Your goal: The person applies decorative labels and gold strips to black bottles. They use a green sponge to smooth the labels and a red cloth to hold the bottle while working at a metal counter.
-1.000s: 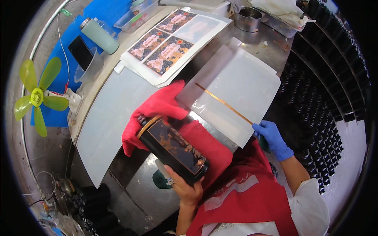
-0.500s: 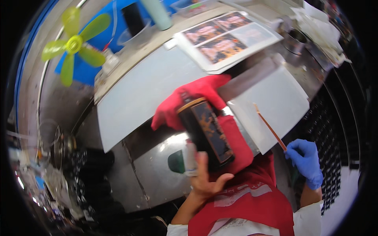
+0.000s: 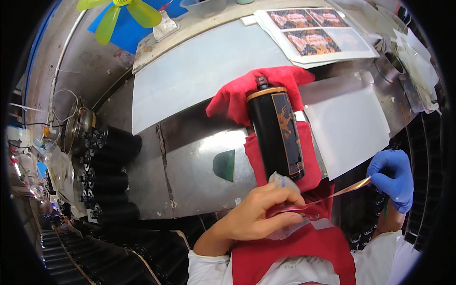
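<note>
A black cylindrical bottle (image 3: 270,130) with a gold ring and a dark panel of gold figures lies on a red cloth (image 3: 311,156). Below its base, my bare left hand (image 3: 261,211) pinches one end of a thin, shiny copper-coloured strip (image 3: 349,188). Whitish wrapping (image 3: 287,183) covers a fingertip of that hand, close to the bottle. My right hand (image 3: 393,178), in a blue glove, is closed on the strip's other end. Between both hands the strip stretches over my red apron (image 3: 304,247).
A dark green scraper-like piece (image 3: 224,165) lies on the metal table (image 3: 190,190). White sheets (image 3: 349,123) and a stack of printed sheets (image 3: 313,40) are beyond. Several black bottles (image 3: 111,180) lie at left. A metal cup (image 3: 390,66) and a yellow-green fan (image 3: 123,14) stand farther off.
My left hand has come down off the bottle's side and closed on the strip, which earlier only my right hand held. The view has shifted, and the bottle is still on the cloth.
</note>
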{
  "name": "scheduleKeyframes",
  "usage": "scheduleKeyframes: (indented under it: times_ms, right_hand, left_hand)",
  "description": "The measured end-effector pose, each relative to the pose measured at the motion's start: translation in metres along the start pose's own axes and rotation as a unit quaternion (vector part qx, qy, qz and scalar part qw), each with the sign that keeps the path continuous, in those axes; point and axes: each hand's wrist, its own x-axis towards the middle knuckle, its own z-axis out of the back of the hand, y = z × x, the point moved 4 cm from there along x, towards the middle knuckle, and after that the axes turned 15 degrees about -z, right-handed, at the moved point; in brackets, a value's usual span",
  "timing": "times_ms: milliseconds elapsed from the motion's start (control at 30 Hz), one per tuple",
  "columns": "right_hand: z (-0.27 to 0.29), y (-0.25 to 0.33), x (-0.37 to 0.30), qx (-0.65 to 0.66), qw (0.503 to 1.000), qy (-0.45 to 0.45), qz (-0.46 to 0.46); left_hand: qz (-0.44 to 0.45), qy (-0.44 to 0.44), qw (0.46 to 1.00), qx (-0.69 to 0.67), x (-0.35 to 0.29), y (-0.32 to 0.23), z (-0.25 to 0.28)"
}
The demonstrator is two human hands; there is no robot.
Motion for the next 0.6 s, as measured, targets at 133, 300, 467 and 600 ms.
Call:
scheduleKeyframes:
  times_ms: [133, 300, 467, 600]
  right_hand:
    - [-0.008, -0.03, 0.012, -0.018, 0.998, 0.026, -0.046]
    - [0.007, -0.062, 0.025, 0.074, 0.987, -0.003, -0.142]
    - [0.022, -0.097, 0.044, 0.099, 0.982, -0.046, -0.154]
    - [0.027, -0.113, 0.051, 0.087, 0.981, -0.048, -0.165]
  left_hand:
    - [-0.004, -0.094, 0.955, 0.283, -0.036, 0.008, 0.003]
    - [-0.175, -0.124, 0.835, 0.506, -0.046, 0.005, 0.008]
    - [-0.261, -0.091, 0.73, 0.626, -0.048, 0.018, -0.001]
    - [-0.267, -0.092, 0.732, 0.62, -0.043, 0.028, -0.004]
